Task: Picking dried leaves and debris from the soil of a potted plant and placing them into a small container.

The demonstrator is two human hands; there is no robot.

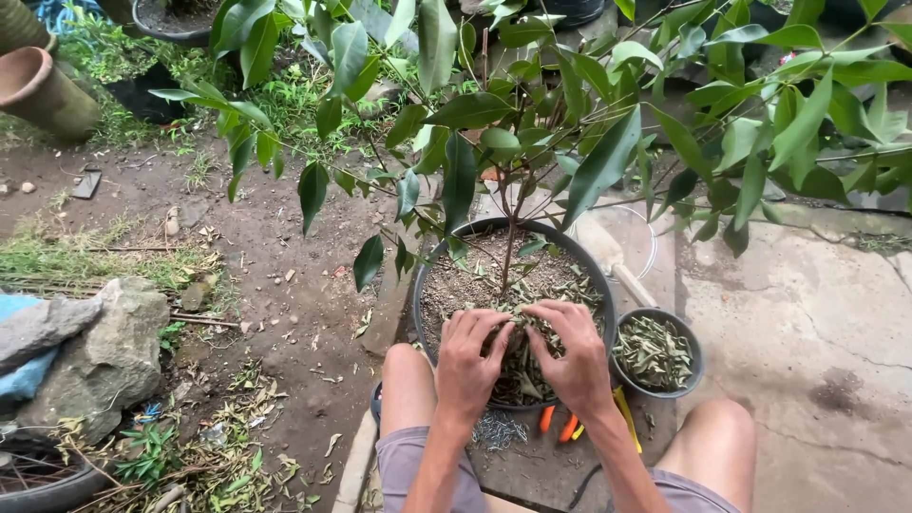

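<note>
A black plant pot (579,255) holds a small tree with a thin stem (508,255) and broad green leaves (608,157). Dry shredded leaves (551,285) cover the soil. My left hand (472,355) and my right hand (573,353) press side by side on the dry leaves at the pot's near edge, fingers spread and curled into the pile. A small black bowl (692,380) of the same dry leaves stands just right of the pot, close to my right hand. My bare knees flank the pot.
Orange-handled shears (560,425) and a yellow-handled tool (627,418) lie under my wrists on the concrete (817,342). A grey rock (104,351) sits at the left. A clay pot (38,85) lies at the top left. Bare earth (275,256) with litter stretches left.
</note>
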